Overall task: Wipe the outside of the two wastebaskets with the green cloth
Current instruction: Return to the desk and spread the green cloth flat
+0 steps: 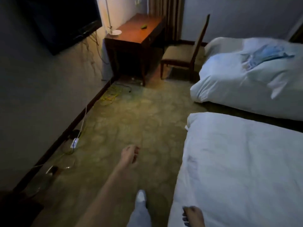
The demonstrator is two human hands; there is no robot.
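The left hand (130,154) hangs over the patterned green carpet (131,115) on a bare outstretched forearm, its fingers loosely curled inward and gripping nothing. The right hand (193,216) shows at the bottom edge beside the near white-quilted bed (242,169), fingers also curled and empty as far as can be seen. Below the left forearm a grey trouser leg ends in a white shoe (141,195) on the carpet. A small green object, apparently the green cloth (144,27), lies on the reddish-brown wooden worktop (139,30) at the far end of the room, near its middle, well apart from both hands; blur makes it hard to be sure. A white lamp base (115,32) stands at the worktop's left corner. A wooden chair (183,56) stands just beside the worktop's right side, next to the far white bed (246,79), which carries a crumpled blue garment (265,54). A dark flat screen (65,22) hangs on the left wall, and yellow cables (109,97) lie along the baseboard.
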